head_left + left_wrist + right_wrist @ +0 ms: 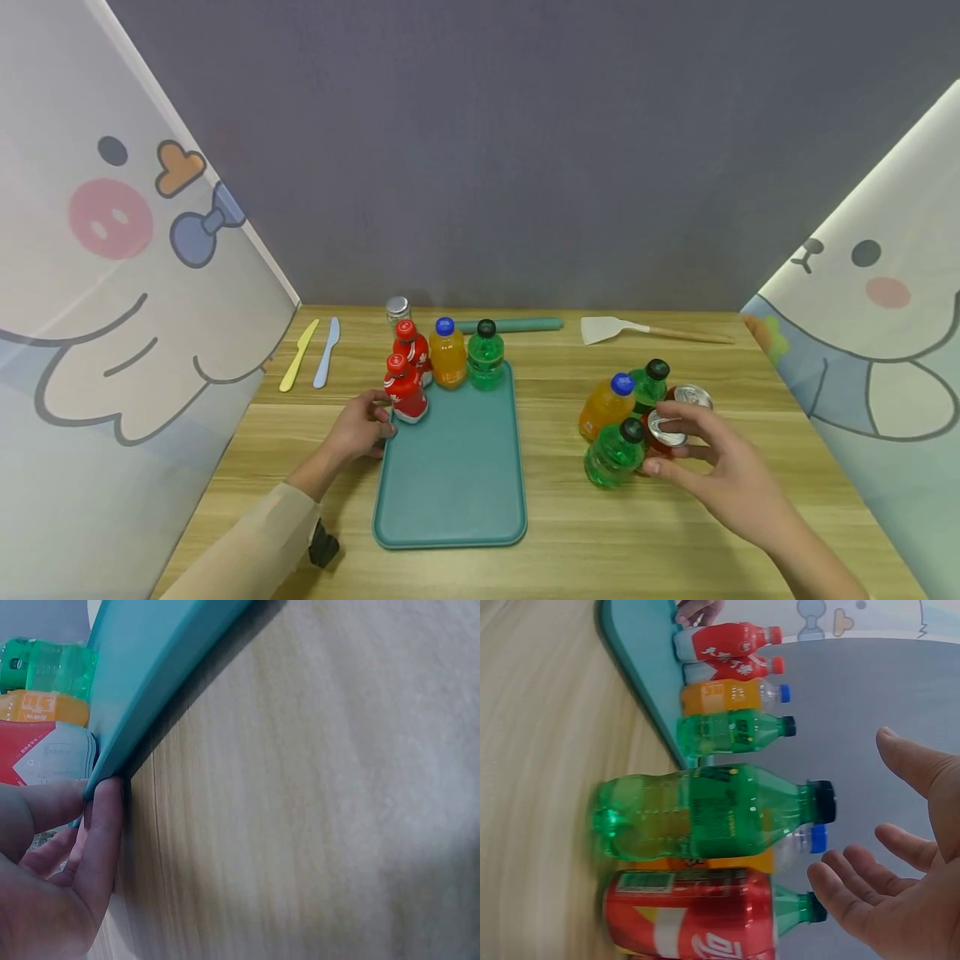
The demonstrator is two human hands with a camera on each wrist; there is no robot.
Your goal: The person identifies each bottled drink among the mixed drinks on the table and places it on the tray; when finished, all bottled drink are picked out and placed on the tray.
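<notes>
A teal tray point(457, 483) lies mid-table, with two red bottles point(406, 390), an orange bottle point(447, 354) and a green bottle point(485, 356) standing at its far end. My left hand point(372, 423) pinches the tray's left rim point(150, 660) beside the nearer red bottle point(45, 754). To the right stand an orange bottle point(606, 406), two green bottles point(615, 454) and two cans. My right hand point(693, 462) hovers with spread fingers around the nearer red can point(666, 427). In the right wrist view the right hand point(900, 847) is apart from the can point(697, 919).
At the table's back lie a yellow knife point(298, 356), a blue knife point(327, 352), a small silver-lidded jar point(397, 308), a teal rolling pin point(517, 325) and a white spatula point(622, 330). Cartoon-printed screens stand at left and right, with a grey wall behind.
</notes>
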